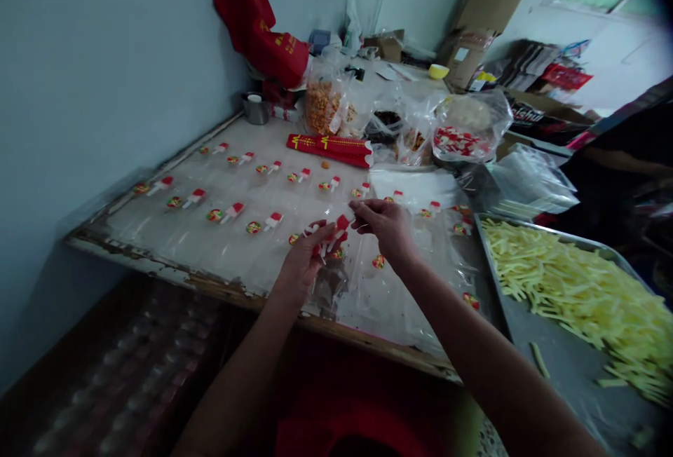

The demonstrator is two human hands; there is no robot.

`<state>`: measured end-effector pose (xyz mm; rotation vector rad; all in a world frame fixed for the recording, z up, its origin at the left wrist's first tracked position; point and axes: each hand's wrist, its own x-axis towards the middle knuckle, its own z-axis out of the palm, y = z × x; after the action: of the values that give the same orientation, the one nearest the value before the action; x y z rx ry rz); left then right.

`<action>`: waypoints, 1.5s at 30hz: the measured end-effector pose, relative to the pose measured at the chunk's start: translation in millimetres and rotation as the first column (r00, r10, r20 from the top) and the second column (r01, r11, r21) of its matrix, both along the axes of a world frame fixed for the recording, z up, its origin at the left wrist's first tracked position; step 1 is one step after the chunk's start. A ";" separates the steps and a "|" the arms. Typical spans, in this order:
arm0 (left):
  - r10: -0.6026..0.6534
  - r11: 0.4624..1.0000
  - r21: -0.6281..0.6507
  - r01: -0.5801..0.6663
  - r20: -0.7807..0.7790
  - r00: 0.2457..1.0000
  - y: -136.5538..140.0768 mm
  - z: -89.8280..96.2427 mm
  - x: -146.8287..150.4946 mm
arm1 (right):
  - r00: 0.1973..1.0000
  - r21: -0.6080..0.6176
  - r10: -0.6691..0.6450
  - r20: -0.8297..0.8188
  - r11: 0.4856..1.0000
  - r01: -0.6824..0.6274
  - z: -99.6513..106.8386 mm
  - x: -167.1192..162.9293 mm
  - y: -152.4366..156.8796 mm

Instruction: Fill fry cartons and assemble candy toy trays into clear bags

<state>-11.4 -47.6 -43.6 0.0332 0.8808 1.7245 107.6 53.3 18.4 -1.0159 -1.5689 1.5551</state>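
Observation:
My left hand (305,261) is closed around a small bunch of flat red-and-white popsicle-shaped pieces (341,224). Close beside them, my right hand (386,226) pinches its thumb and fingertips together; what lies between them is too small to make out. Both hands hover over the near part of a worn table (210,282) covered with clear plastic bags (404,303). On the bags lie rows of round red, green and yellow stickers (253,227), many with one red-and-white piece (273,220) beside them. Under my left hand, some stickers are partly hidden.
A metal tray of pale yellow strips (573,282) stands at the right. Bags of orange-brown snacks (322,106) and red-and-white pieces (460,140) line the back, behind flat red cartons (331,148). A metal cup (255,109) is by the wall. Someone in dark clothing (620,155) is at the right.

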 end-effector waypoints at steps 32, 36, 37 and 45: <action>-0.110 0.994 0.016 0.111 -0.059 0.992 32.3 13.4 55.0 | 0.997 -0.216 0.011 0.079 0.976 0.006 0.3 92.1 28.3; -0.080 0.996 -0.029 0.079 -0.040 0.996 34.3 13.2 57.4 | 0.973 -0.157 -0.110 0.204 0.977 0.143 -9.8 125.8 39.0; -0.103 0.994 -0.039 0.101 -0.059 0.993 33.4 13.3 57.9 | 0.959 -0.154 -0.097 0.266 0.978 0.142 -17.9 132.0 40.6; -0.211 0.977 -0.077 0.201 -0.150 0.966 31.3 14.8 72.9 | 0.832 0.173 -0.147 0.535 0.983 0.063 -81.2 135.9 35.1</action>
<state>61.5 -16.3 -28.8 0.2160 1.0090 1.5148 243.5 88.4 -62.8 -1.5255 -1.9319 1.0964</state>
